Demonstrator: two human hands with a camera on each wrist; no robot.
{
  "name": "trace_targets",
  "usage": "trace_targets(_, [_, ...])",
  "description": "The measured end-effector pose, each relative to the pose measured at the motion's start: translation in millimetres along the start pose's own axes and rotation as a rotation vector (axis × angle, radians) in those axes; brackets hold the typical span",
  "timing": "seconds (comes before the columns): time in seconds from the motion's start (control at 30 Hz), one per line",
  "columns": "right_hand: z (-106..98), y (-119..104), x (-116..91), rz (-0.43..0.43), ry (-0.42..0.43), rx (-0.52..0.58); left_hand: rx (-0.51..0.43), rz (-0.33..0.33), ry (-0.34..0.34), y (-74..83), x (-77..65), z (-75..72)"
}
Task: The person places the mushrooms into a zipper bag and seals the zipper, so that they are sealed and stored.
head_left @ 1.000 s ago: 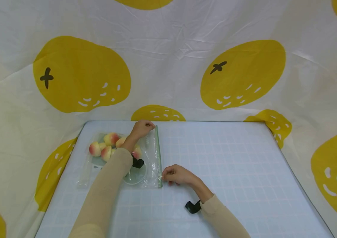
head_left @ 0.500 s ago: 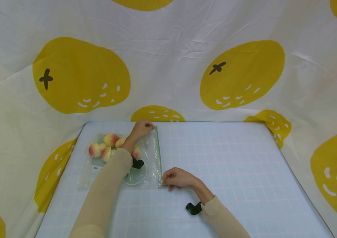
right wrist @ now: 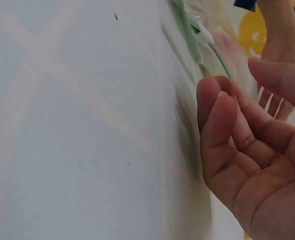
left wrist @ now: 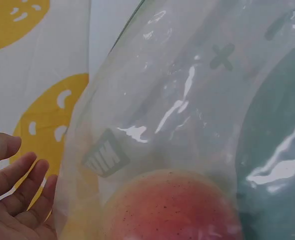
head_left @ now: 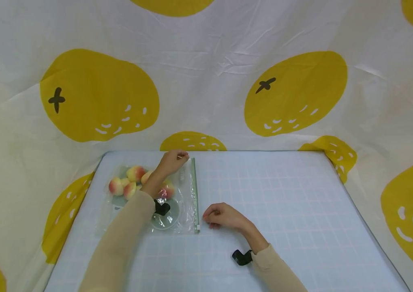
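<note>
A clear zip bag (head_left: 188, 194) with a green closure strip (head_left: 195, 198) lies flat on the table's left half. Several yellow-and-red peaches (head_left: 135, 173) show inside it, along with a pale green round shape (head_left: 165, 214). Over the bag's far edge is my left hand (head_left: 172, 162); in the left wrist view its thumb and fingers are apart, loosely bent, with nothing between them. Just right of the strip's near end hovers my right hand (head_left: 223, 215). Its fingers curl loosely in the right wrist view, thumb away from them, holding nothing. My left forearm hides part of the bag.
The table (head_left: 283, 202) has a pale blue checked cover. Behind and beside it hangs a white cloth (head_left: 206, 89) printed with large yellow fruit. A small black device (head_left: 242, 257) is worn on my right wrist, and another (head_left: 161, 207) on the left.
Both hands have come away from the strip's ends: the left a little to the left, the right a little to the right. The bag stays in nearly the same place.
</note>
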State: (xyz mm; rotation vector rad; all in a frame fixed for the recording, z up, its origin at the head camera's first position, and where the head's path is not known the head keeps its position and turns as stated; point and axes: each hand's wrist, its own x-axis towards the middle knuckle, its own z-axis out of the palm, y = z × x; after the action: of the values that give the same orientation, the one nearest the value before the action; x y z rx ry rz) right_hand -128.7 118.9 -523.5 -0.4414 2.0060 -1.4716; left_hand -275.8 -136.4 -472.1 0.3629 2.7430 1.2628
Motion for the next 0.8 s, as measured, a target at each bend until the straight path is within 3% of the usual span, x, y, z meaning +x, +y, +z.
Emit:
trace_targets(0.13, [-5.2,-0.4,-1.1,-0.022,0.047,0.018,-0.019,0.020,0.013,7.0,-18.2,-0.9])
trace_targets(0.37, [-12.1,-7.5,-7.1,-0.071,0.199,0.027,-0.110,0.080,0.056,21.5,-57.4,0.6])
trace_targets(0.63, [-20.5,-8.0,-20.1,-0.143,0.339,0.052,-0.170,0.125,0.114,18.5,-108.5,4.2])
trace_targets(0.8, [-26.4,-6.7,-30.6,-0.157,0.422,0.058,-0.187,0.129,0.192,13.4,-141.8,7.0])
